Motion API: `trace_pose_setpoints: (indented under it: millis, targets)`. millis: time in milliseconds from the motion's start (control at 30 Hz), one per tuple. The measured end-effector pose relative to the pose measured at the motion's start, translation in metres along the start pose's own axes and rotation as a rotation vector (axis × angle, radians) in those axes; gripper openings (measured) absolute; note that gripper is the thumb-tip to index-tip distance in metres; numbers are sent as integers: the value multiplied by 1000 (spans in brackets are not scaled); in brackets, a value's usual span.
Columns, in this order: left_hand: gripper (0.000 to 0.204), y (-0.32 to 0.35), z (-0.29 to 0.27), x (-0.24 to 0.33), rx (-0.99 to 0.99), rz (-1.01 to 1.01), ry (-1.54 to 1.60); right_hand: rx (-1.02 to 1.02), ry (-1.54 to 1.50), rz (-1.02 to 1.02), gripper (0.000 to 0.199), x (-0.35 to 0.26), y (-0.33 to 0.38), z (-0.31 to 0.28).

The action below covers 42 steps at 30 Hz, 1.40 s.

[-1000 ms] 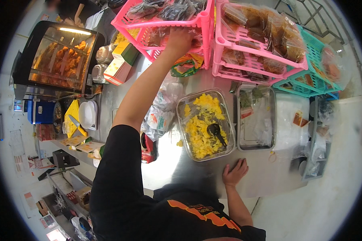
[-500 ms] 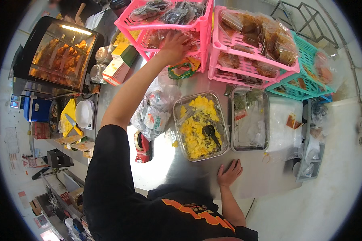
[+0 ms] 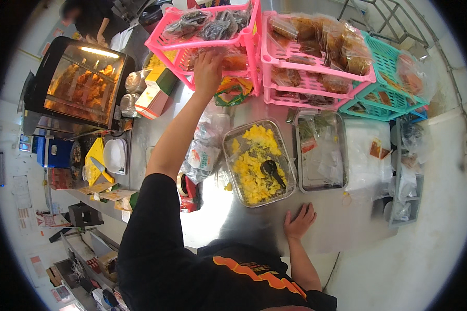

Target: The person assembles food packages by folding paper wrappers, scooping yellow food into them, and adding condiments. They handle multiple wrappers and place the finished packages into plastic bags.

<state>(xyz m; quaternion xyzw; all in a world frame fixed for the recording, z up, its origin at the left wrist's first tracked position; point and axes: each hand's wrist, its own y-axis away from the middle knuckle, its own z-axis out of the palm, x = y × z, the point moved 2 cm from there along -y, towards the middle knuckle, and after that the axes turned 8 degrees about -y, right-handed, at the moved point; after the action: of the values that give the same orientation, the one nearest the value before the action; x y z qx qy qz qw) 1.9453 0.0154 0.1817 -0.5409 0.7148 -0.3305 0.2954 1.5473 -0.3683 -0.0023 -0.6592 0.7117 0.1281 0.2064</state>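
My left hand reaches into the lower tier of a pink basket rack. Its fingers stretch over clear bags of reddish food, and their tips are partly hidden; no bag is seen lifted. Dark packets in plastic lie in the tier above. My right hand rests flat and open on the metal table, holding nothing. Between my arms stands a clear tray of yellow chunks with a black scoop lying in it.
Another pink rack with bagged sauces and teal baskets stand at the back right. A metal tray holds small bags. White plastic bags and a red tape dispenser lie below my left arm. A knife and heated display case are at left.
My left hand has shifted left across the bags in the lower tier, its fingers less spread. My right hand stays flat on the table. The view has shifted slightly.
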Motion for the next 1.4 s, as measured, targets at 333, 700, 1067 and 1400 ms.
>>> trace_pose_setpoints:
  millis: [333,700,1067,1400]
  targets:
    - [13,0,-3,-21,-47,-398,275,25,6,11,66,3,1,4]
    - [20,17,54,-30,74,-862,663,-10,2,13,64,-4,-1,-4]
    - [29,3,68,-12,252,-1532,1492,16,13,9,65,4,0,4]
    - [27,24,57,-19,70,-715,216,40,29,-18,63,-3,-1,-3]
